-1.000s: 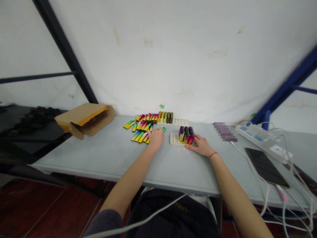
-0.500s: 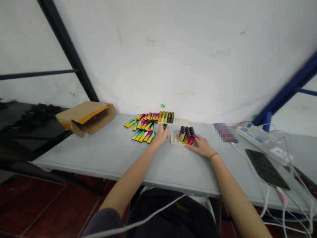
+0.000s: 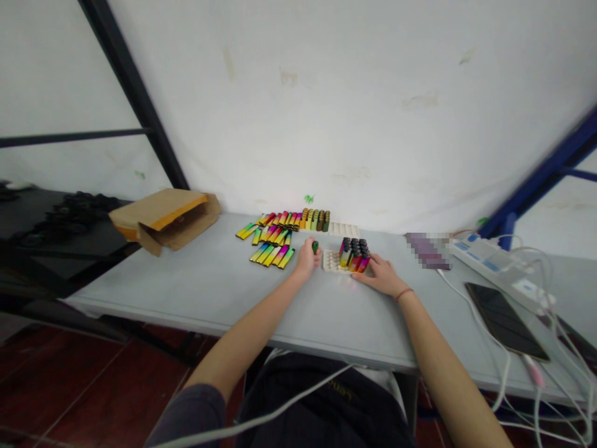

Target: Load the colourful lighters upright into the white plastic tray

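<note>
My left hand (image 3: pixel 307 258) is closed around a slim tube (image 3: pixel 316 246), whose dark green end sticks out beside the fingers. Just right of it lies a white tray (image 3: pixel 330 262) with rows of round hollows. Several shiny multicoloured tubes with black tops (image 3: pixel 355 254) stand upright in the tray's right part. At that end my right hand (image 3: pixel 381 275) grips the tray's corner, thumb along the front edge and fingers beside the tubes. More multicoloured tubes (image 3: pixel 273 254) lie flat in loose groups left of my left hand.
Against the wall, a block of upright yellow-to-green tubes (image 3: pixel 314 219) stands beside a second white tray (image 3: pixel 344 229). An opened cardboard box (image 3: pixel 163 221) sits at left. On the right are a black phone (image 3: pixel 506 320), a pixelated flat object (image 3: pixel 426 251), a power strip (image 3: pixel 497 267) and tangled white cables.
My left hand has come slightly right and turned, so the dark green end of its tube shows more clearly. My right hand keeps its place at the tray. The view has shifted slightly.
</note>
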Tool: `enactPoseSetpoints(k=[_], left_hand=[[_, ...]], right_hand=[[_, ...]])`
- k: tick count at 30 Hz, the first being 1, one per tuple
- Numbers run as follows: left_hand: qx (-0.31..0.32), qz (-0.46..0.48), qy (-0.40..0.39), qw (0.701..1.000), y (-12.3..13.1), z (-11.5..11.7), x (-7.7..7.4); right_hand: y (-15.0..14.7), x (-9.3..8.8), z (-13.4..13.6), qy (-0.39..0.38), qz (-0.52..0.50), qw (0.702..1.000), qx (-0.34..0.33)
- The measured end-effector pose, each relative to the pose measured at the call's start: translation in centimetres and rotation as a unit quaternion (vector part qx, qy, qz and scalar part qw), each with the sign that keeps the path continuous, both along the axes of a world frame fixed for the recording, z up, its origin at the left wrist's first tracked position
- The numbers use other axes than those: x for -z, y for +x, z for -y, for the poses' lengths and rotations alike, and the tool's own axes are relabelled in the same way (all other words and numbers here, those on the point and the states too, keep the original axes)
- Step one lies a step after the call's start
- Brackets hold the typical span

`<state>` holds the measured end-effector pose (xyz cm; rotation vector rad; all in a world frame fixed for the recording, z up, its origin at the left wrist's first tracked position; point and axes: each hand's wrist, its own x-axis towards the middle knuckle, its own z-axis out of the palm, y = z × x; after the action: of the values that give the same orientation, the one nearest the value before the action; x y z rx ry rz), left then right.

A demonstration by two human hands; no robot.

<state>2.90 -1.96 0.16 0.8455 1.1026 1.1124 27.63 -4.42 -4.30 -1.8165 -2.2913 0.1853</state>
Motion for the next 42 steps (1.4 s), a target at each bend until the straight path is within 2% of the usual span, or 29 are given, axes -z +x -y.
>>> enactPoseSetpoints(k=[6,16,23,26,28,31,34,37,39,42], left_hand=[[-0.047,0.041,-0.027,0.998,0.1,0.0,-0.4],[-0.055,0.066,-0.026,0.996,0.2,0.0,-0.2],[-0.084,0.100,-0.007,0.991,-0.1,-0.4,0.2],[-0.062,0.092,0.036,0.993,0.0,-0.4,0.7],[-0.046,0.053,0.094,0.993,0.3,-0.2,1.0],[0.023,-0.035,0.188,0.981,0.6,0.5,1.4],[0.092,-0.117,0.285,0.947,0.8,1.2,1.3],[0.096,-0.187,0.375,0.903,1.1,1.6,1.2],[0.106,-0.210,0.390,0.890,1.4,1.6,1.4],[0.115,-0.214,0.381,0.892,1.6,1.4,2.0]], right_hand=[[0.0,-0.1,0.0,-0.007,-0.002,1.000,-0.001],[0.1,0.0,0.0,-0.007,-0.008,1.000,-0.005],[-0.1,-0.4,0.2,-0.016,-0.006,1.000,-0.002],[-0.1,-0.5,0.2,-0.016,-0.003,1.000,-0.002],[-0.1,-0.5,0.2,-0.016,-0.005,1.000,-0.002],[-0.1,-0.4,0.2,-0.012,-0.009,1.000,-0.006],[0.0,-0.4,0.2,-0.008,-0.008,1.000,-0.007],[0.0,-0.3,0.2,-0.006,-0.008,1.000,-0.009],[0.0,-0.2,0.2,-0.005,-0.007,1.000,-0.009],[0.1,0.0,0.1,-0.001,-0.005,1.000,-0.005]])
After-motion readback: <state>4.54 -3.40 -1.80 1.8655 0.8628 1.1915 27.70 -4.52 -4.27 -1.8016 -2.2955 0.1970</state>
